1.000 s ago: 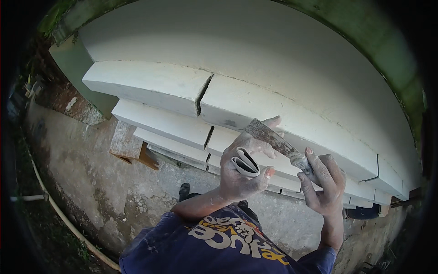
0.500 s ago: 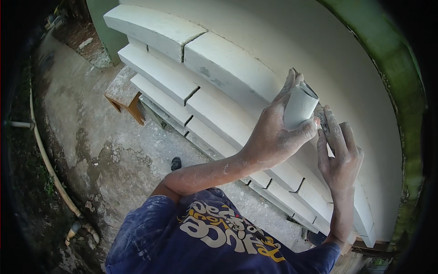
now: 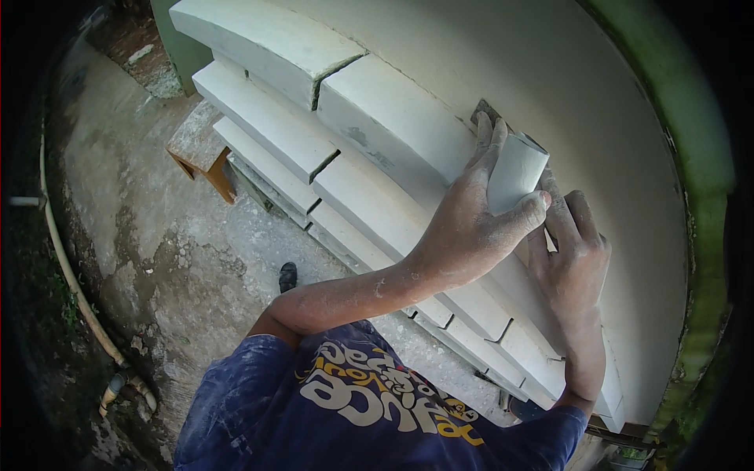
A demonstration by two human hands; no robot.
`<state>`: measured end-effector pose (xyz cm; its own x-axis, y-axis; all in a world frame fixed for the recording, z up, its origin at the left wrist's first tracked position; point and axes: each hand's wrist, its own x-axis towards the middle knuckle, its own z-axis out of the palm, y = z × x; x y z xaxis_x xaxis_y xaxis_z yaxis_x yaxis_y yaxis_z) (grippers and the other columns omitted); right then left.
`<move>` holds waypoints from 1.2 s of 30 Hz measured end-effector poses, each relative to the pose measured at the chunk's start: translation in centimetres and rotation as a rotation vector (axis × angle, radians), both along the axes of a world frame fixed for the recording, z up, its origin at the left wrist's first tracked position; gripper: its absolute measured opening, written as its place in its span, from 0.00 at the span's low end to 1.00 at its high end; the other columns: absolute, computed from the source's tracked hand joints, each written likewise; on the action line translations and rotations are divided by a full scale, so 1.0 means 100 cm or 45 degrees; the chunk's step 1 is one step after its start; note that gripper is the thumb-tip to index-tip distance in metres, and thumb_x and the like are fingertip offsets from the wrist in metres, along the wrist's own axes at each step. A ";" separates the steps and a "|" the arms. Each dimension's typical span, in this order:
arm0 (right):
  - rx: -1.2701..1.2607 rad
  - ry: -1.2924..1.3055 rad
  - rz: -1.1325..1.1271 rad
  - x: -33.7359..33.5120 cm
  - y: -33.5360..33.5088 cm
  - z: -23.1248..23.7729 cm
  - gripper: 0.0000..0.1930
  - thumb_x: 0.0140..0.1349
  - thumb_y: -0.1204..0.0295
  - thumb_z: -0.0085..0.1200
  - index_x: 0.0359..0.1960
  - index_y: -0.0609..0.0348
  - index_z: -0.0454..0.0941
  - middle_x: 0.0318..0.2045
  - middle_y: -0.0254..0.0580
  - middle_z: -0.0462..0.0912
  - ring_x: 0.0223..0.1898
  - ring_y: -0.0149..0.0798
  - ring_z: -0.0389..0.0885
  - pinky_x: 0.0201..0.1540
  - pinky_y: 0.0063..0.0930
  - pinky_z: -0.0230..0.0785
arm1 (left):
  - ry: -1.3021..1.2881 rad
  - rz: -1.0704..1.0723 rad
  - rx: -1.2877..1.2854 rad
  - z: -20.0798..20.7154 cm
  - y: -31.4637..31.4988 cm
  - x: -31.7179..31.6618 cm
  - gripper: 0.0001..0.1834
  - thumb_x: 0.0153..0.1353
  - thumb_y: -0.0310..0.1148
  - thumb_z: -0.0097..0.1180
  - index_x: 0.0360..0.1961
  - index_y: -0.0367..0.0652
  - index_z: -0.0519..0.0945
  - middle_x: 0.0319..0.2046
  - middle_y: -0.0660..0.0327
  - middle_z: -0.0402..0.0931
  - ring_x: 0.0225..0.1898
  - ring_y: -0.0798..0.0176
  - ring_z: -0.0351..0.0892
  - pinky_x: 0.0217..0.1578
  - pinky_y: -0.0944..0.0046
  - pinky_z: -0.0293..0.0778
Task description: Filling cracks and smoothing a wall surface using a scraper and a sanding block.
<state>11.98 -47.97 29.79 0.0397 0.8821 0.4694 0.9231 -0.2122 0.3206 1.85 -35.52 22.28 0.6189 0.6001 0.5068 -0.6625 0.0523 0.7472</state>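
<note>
My left hand (image 3: 467, 231), coated in pale dust, is closed around a short white tube-like roll (image 3: 514, 179). Its thumb lies against the roll's lower end. The stretched fingers of the same hand press on a thin dark grey flat piece (image 3: 485, 111) lying against the pale wall, just above the white ledge. My right hand (image 3: 573, 259) is just to the right with bent fingers, close behind the left thumb. What its fingertips grip is hidden by the left hand and the roll. Both hands are at the upper edge of the stepped white mouldings (image 3: 377, 118).
The mouldings step down in curved rows with dark gaps between blocks. A small brown stool (image 3: 200, 145) with a dusty top stands on the stained concrete floor (image 3: 173, 235). A pipe (image 3: 75, 290) runs along the left. A green mossy edge (image 3: 664, 102) borders the wall at right.
Both hands have shifted slightly left and up along the wall. The grey flat piece now shows more beyond my left fingertips. My right fingers sit closer behind the roll.
</note>
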 end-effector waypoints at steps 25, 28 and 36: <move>-0.023 0.405 -0.036 -0.007 0.011 0.006 0.27 0.61 0.78 0.61 0.64 0.60 0.76 0.25 0.42 0.73 0.18 0.37 0.73 0.20 0.36 0.67 | 0.071 -0.137 -0.103 0.004 0.024 -0.018 0.42 0.69 0.41 0.58 0.69 0.19 0.54 0.60 0.33 0.63 0.60 0.51 0.74 0.57 0.57 0.77; -0.007 0.408 -0.072 -0.013 0.008 0.007 0.26 0.61 0.77 0.61 0.64 0.59 0.76 0.26 0.42 0.73 0.18 0.37 0.72 0.20 0.36 0.67 | 0.140 -0.260 -0.128 0.011 0.028 -0.021 0.43 0.68 0.40 0.59 0.70 0.20 0.53 0.63 0.34 0.62 0.62 0.55 0.72 0.58 0.59 0.74; 0.035 0.506 -0.072 -0.008 0.005 -0.003 0.27 0.60 0.79 0.62 0.64 0.58 0.77 0.24 0.40 0.73 0.19 0.34 0.72 0.21 0.34 0.67 | 0.351 -0.535 -0.209 0.014 0.034 -0.034 0.45 0.68 0.39 0.60 0.73 0.22 0.51 0.69 0.38 0.60 0.65 0.65 0.68 0.59 0.63 0.68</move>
